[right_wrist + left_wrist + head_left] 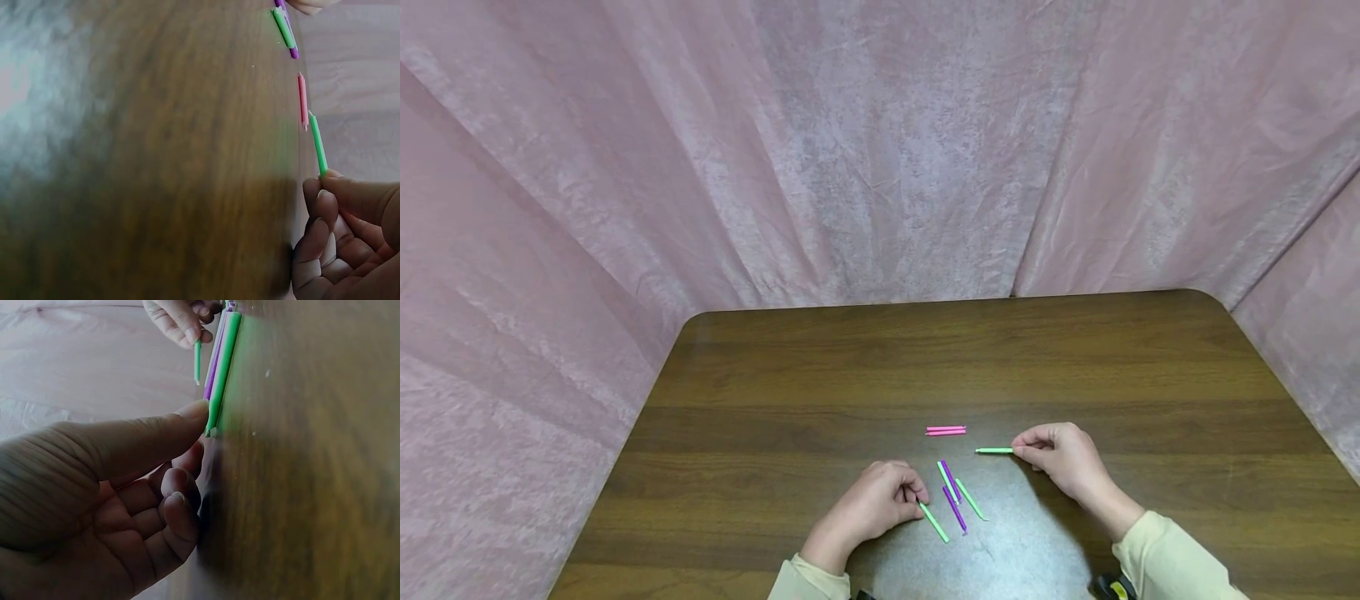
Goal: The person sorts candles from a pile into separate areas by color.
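In the head view my right hand (1066, 460) pinches one end of a thin green candle (995, 451), which points left. The right wrist view shows that green candle (319, 144) between thumb and index fingertip, wick end away from the hand. My left hand (883, 500) has thumb and index finger at the near end of another green candle (934, 523), lying slantwise toward the front. Between the hands lie a purple candle (955, 510), a second purple candle (948, 476) beside a green one (946, 477), and a further green candle (972, 500).
Two pink candles (946, 431) lie side by side behind the group. The brown wooden table (820, 367) ends at a pink velvet curtain (887, 167) on the back and sides. A dark object with a yellow mark (1116, 588) shows by the right sleeve.
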{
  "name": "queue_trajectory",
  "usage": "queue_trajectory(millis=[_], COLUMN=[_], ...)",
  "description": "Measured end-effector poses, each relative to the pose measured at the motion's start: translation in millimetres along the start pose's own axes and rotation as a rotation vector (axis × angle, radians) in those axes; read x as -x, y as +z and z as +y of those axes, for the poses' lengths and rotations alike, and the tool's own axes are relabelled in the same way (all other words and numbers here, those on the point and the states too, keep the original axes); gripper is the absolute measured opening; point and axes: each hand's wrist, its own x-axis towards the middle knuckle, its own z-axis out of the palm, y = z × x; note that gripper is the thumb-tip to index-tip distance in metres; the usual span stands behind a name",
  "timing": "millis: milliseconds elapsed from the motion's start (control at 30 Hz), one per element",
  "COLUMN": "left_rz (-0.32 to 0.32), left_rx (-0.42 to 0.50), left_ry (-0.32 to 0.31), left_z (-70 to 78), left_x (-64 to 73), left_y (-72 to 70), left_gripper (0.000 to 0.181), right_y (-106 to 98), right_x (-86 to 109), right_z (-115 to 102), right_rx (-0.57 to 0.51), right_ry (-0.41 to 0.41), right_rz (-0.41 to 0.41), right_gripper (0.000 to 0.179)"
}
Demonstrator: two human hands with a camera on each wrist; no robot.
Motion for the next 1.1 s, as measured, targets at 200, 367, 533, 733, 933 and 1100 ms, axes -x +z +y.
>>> queue_trajectory(millis=[200, 367, 533, 733, 933, 1100], left_rz=[0.002, 0.003, 0.004, 0.004, 0.006, 0.005], left_rx=[-0.011, -0.029, -0.054, -0.07, -0.098, -0.109], left_ry=[-0.003, -0.014, -0.009, 0.006, 0.011, 0.007], left_z=[0.3, 0.2, 0.6, 0.9, 0.3, 0.5], left_x=[0.2, 0.0, -0.8, -1.2, -1.1, -0.4], left_y=[-0.6, -0.8, -0.7, -0.5, -0.4, -0.1], left_gripper=[0.016, 0.016, 0.016, 0.017, 0.017, 0.017], right_y=[0.0, -0.3, -0.6, -0.9, -0.6, -0.1], right_x=[-0.7, -1.5, -2.4, -2.8, -3.3, -3.6], right_z=[0.8, 0.4, 0.5, 0.8, 0.2, -0.4], right_rx=[0.006, 0.012, 0.023, 0.039, 0.055, 0.059], right_ry=[0.001, -0.008, -0.012, -0.006, -0.002, -0.004], right_rz=[-0.003, -0.002, -0.004, -0.004, -0.009, -0.01], right_gripper=[0.004, 0.004, 0.004, 0.005, 0.006, 0.008])
